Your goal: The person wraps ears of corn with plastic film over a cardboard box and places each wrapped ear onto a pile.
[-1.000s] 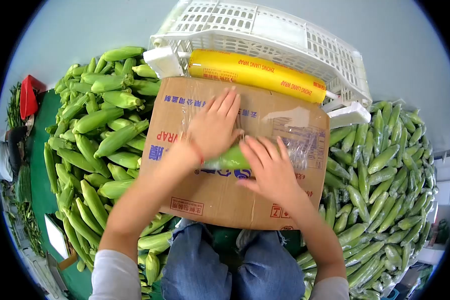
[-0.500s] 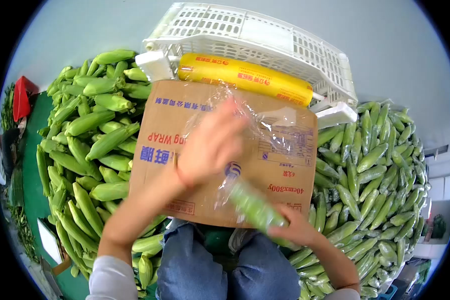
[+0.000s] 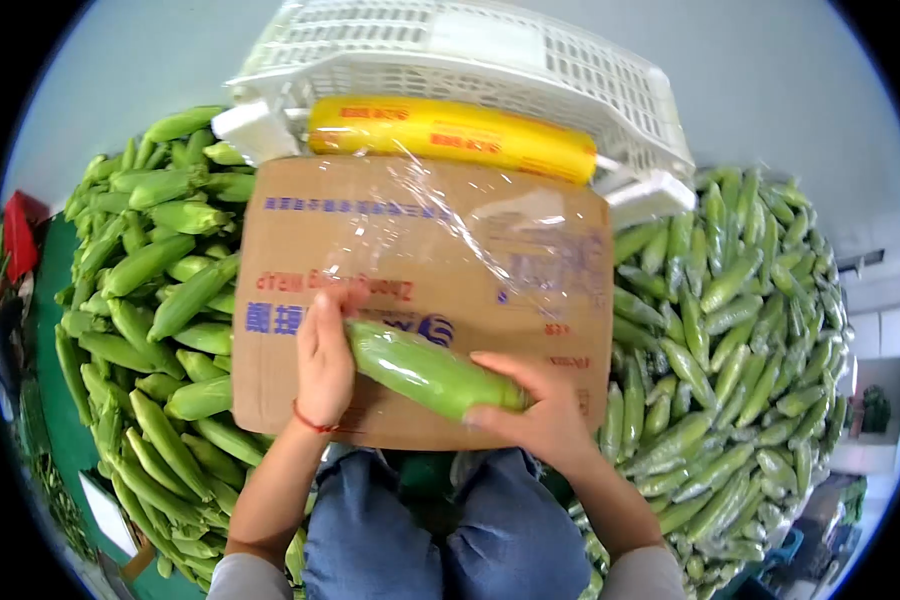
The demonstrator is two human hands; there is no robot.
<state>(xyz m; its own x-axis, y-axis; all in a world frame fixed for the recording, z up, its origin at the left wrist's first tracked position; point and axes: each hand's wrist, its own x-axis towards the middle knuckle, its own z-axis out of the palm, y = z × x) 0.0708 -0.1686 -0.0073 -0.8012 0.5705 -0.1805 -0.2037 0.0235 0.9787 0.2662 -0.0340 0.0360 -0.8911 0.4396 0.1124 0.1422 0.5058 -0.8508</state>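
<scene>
An ear of corn [image 3: 425, 372] in its green husk, shiny with clear plastic film, lies at a slant over the cardboard box [image 3: 310, 235]. My right hand [image 3: 535, 405] is closed around its right end, thumb below and fingers above. At the other end, my left hand [image 3: 327, 355] stands upright with fingers stretched out, its palm side against or very near the corn tip. A sheet of clear film [image 3: 440, 210] stretches over the box from a yellow film roll [image 3: 450, 135] at the back.
Unwrapped corn [image 3: 150, 265] is heaped to the left, film-wrapped corn [image 3: 730, 300] to the right. Behind the roll stands a white plastic crate [image 3: 630, 105], with white blocks [image 3: 255, 130] at the roll's ends. A red object [image 3: 22, 235] sits far left.
My left hand has come down and left from over the box to the corn's tip. My right hand has raised the corn slightly and moved it left. The whole view has shifted a little.
</scene>
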